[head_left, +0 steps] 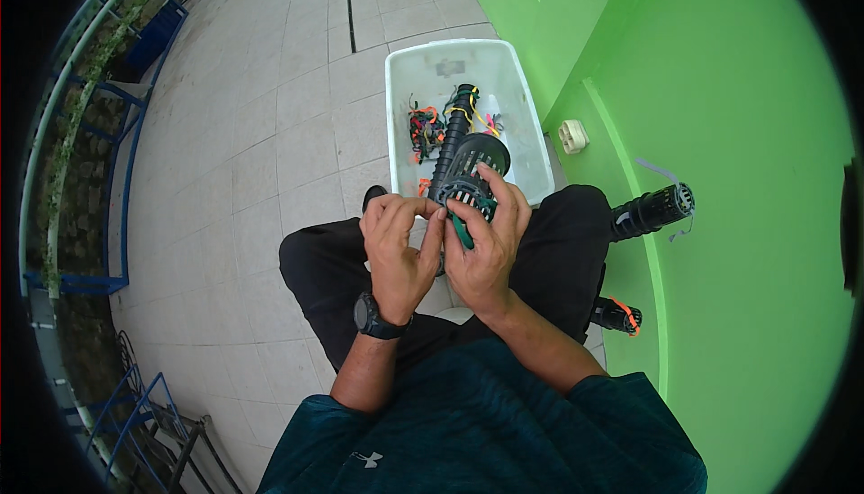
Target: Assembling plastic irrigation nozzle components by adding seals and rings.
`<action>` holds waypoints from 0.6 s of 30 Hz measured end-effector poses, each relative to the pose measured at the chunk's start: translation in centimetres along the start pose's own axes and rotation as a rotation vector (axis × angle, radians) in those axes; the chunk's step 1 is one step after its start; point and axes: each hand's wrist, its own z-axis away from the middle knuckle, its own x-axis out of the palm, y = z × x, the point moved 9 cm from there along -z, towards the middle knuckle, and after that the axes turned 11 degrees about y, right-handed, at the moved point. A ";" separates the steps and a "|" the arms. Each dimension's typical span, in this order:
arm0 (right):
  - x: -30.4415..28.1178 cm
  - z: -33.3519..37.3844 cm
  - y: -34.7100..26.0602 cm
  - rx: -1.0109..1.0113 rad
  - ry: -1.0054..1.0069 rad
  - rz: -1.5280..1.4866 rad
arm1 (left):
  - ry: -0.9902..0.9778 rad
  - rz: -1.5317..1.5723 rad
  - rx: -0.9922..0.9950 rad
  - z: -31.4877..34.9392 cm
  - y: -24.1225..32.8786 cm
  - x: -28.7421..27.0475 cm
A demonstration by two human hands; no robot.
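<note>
I sit with both hands raised over my knees. My left hand [399,247], with a black watch at the wrist, pinches the lower end of a black slotted plastic cylinder [470,163]. My right hand [487,240] grips the same cylinder from the right and also holds a green-handled tool [461,230] against it. The cylinder's round grille end faces up, and its ribbed body points away toward the white tub [531,139].
The white plastic tub on the tiled floor holds tangled orange, green and yellow ties [423,125]. Two more black cylinders [650,211] [617,315] lie by the green wall at my right. A white socket [572,136] sits on the wall. Blue railings run along the left.
</note>
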 end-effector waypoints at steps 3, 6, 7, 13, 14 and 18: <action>0.1 -0.1 0.4 0.006 -0.010 0.029 | -0.143 -0.060 -0.004 0.4 -0.4 1.5; 0.2 -0.1 0.9 0.033 -0.033 0.042 | -0.180 -0.014 -0.021 1.0 -1.4 2.3; 0.2 -0.1 1.2 0.051 -0.047 0.043 | -0.182 -0.012 -0.019 1.0 -1.5 2.3; 0.1 -0.5 2.2 0.081 -0.054 0.071 | -0.193 0.359 -0.408 2.0 -4.7 2.4; 0.1 -0.6 2.3 0.083 -0.053 0.071 | -0.162 0.508 -0.493 2.2 -5.4 2.2; -0.3 -0.6 3.2 0.149 -0.044 0.006 | -0.047 0.785 -0.676 1.9 -7.3 0.7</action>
